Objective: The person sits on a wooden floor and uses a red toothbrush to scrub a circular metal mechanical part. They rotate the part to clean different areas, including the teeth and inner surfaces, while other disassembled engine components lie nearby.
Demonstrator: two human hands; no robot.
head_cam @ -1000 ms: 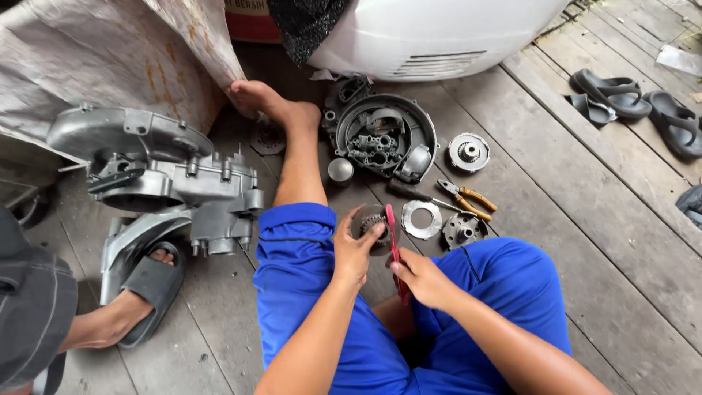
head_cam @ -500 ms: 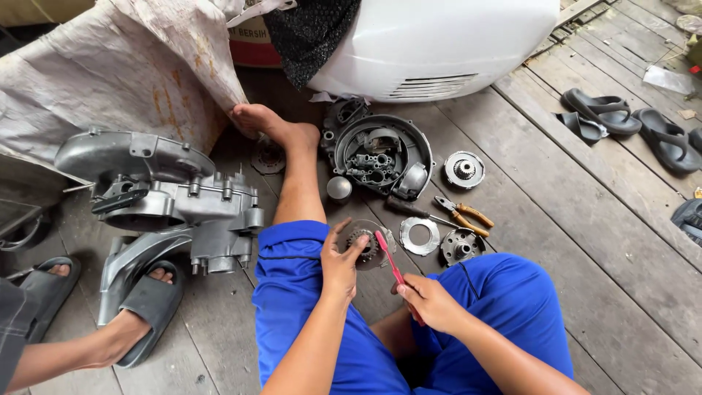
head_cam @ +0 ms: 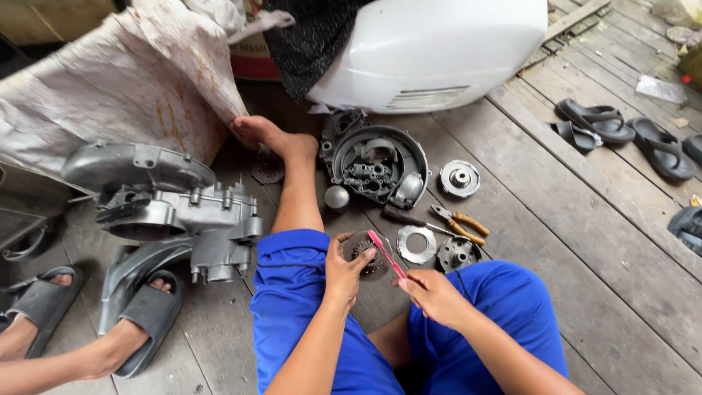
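The left hand point(head_cam: 344, 274) has its fingers clamped on a gear cluster point(head_cam: 365, 256) above the left knee; the right hand's point(head_cam: 431, 292) fingers pinch a pink brush point(head_cam: 386, 254) against it. Ring point(head_cam: 417, 243), pliers point(head_cam: 459, 223) and hub point(head_cam: 457, 254) lie just beyond on the floor point(head_cam: 585, 241); engine case point(head_cam: 175, 212) sits left.

Pink brush point(head_cam: 386, 254), blue trousers point(head_cam: 292, 292)

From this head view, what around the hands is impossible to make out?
- Gear part: its near side is hidden by the left hand.
- Red tool: its handle end is hidden inside the right hand, and its tip is too small to identify.
- Pliers: the jaws are too small to read.
- Engine case: its underside is out of sight.
- White scooter panel: cut off by the top edge.
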